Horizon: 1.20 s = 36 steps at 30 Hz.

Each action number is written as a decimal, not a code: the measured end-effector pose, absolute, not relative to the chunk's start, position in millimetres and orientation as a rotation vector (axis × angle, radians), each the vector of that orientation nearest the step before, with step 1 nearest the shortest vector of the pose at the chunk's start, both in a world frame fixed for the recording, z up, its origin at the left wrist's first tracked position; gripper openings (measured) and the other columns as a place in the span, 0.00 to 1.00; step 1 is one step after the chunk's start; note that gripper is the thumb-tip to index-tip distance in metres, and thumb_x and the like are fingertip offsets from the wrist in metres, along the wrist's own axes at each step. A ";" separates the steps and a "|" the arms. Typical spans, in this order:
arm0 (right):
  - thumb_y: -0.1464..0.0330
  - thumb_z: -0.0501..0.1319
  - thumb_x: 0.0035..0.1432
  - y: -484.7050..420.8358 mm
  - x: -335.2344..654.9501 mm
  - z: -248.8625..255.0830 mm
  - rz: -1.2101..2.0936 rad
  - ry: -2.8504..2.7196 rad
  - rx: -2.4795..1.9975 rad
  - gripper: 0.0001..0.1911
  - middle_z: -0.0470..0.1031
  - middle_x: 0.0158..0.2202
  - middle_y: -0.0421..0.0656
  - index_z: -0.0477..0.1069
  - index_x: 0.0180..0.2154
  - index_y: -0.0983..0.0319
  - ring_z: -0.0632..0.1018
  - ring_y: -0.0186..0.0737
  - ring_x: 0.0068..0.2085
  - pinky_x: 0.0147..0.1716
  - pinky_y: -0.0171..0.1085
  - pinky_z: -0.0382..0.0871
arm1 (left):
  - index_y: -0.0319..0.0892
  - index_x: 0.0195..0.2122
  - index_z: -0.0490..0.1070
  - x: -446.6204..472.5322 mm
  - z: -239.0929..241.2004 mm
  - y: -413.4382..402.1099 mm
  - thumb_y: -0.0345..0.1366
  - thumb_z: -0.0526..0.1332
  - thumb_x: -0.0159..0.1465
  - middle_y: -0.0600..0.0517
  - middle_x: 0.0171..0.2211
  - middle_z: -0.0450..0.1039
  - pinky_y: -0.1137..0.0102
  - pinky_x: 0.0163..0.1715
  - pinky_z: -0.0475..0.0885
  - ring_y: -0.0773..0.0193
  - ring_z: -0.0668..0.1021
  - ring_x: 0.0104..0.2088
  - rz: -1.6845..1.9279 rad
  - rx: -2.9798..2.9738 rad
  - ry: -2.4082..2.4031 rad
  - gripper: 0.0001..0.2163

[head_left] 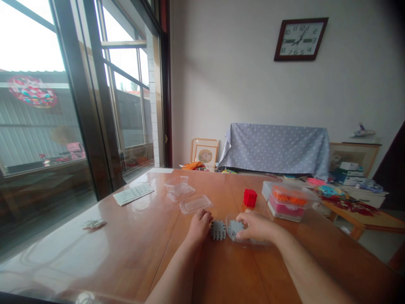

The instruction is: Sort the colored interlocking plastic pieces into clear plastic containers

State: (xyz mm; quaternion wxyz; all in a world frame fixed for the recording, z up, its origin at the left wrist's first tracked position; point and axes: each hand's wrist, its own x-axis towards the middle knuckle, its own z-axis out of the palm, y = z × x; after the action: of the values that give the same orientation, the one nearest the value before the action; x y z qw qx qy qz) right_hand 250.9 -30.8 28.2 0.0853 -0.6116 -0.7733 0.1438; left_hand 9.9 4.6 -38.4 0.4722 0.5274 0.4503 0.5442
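Observation:
A grey toothed block [218, 230] stands on the brown wooden table [133, 240] between my hands. My left hand [200, 224] rests curled just left of it, fingertips touching its side. My right hand [257, 226] is closed over a clear plastic container [230, 223] and grips a second grey toothed piece [235, 228] inside it. A red toothed block [250, 197] stands farther back, apart from both hands.
Clear lids and a small clear tub [180, 188] lie behind my left hand. A lidded box of orange and pink pieces [288, 202] sits at right. A printed paper [133, 194] and a crumpled scrap [94, 223] lie toward the window. Clutter covers a low side table [363, 211].

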 end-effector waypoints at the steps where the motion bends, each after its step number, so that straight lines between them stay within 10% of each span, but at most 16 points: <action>1: 0.53 0.71 0.45 -30.4 250.7 27.2 0.428 -2.297 -1.824 0.26 0.75 0.44 0.43 0.77 0.45 0.55 0.77 0.48 0.44 0.39 0.38 0.66 | 0.42 0.29 0.69 10.0 -37.6 3.9 0.41 0.59 0.57 0.50 0.29 0.74 0.68 0.36 0.70 0.59 0.77 0.34 1.334 1.287 1.101 0.07; 10: 0.50 0.66 0.54 -30.1 231.3 38.6 0.322 -2.247 -1.600 0.28 0.73 0.55 0.49 0.74 0.53 0.56 0.74 0.51 0.56 0.54 0.44 0.67 | 0.42 0.29 0.69 9.2 -39.7 6.4 0.40 0.57 0.59 0.49 0.29 0.75 0.67 0.37 0.72 0.58 0.78 0.34 1.370 1.250 1.127 0.08; 18: 0.52 0.69 0.49 -21.4 188.7 33.5 0.425 -2.519 -1.610 0.32 0.50 0.74 0.52 0.74 0.54 0.58 0.46 0.62 0.74 0.68 0.57 0.48 | 0.42 0.29 0.69 7.8 -43.0 8.9 0.39 0.57 0.59 0.49 0.30 0.75 0.67 0.37 0.72 0.58 0.78 0.34 1.404 1.262 1.096 0.07; 36: 0.52 0.69 0.52 -15.5 213.4 39.7 0.466 -2.197 -1.502 0.29 0.57 0.71 0.50 0.73 0.53 0.56 0.50 0.58 0.74 0.69 0.55 0.49 | 0.43 0.31 0.67 3.6 -52.6 19.8 0.45 0.57 0.63 0.47 0.32 0.76 0.67 0.36 0.71 0.58 0.78 0.34 1.425 1.281 1.204 0.11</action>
State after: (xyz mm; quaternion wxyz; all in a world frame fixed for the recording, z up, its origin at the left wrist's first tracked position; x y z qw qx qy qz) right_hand 213.4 -15.5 39.7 0.2184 -0.5425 -0.7935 0.1683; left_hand 3.6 19.8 -52.6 0.4251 0.5125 0.4816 0.5698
